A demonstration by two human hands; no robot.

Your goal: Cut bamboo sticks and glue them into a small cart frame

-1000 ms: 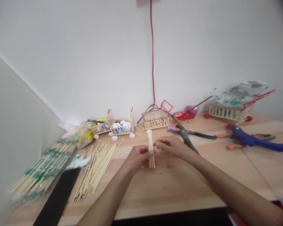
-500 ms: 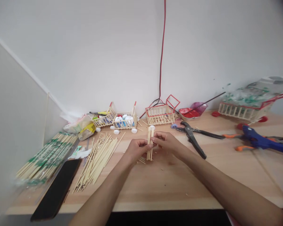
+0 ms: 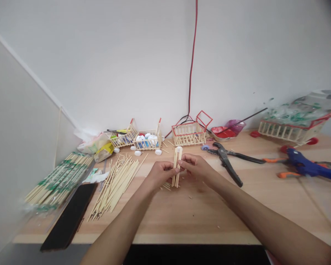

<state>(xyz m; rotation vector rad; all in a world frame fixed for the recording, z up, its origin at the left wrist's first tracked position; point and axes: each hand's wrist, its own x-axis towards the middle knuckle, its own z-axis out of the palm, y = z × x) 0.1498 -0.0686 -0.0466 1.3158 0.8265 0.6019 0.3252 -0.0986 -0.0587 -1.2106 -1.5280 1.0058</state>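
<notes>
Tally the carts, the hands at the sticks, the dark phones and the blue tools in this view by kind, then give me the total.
Carts: 4
Hands at the held sticks: 2 (left hand, right hand)
Dark phone: 1
Blue tool: 1
Total: 8

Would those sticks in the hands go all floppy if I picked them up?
Probably not: the sticks look straight above and below the left hand, so they're likely stiff. They're thin and look wooden, so probably light, but might snap if bent hard.
</notes>
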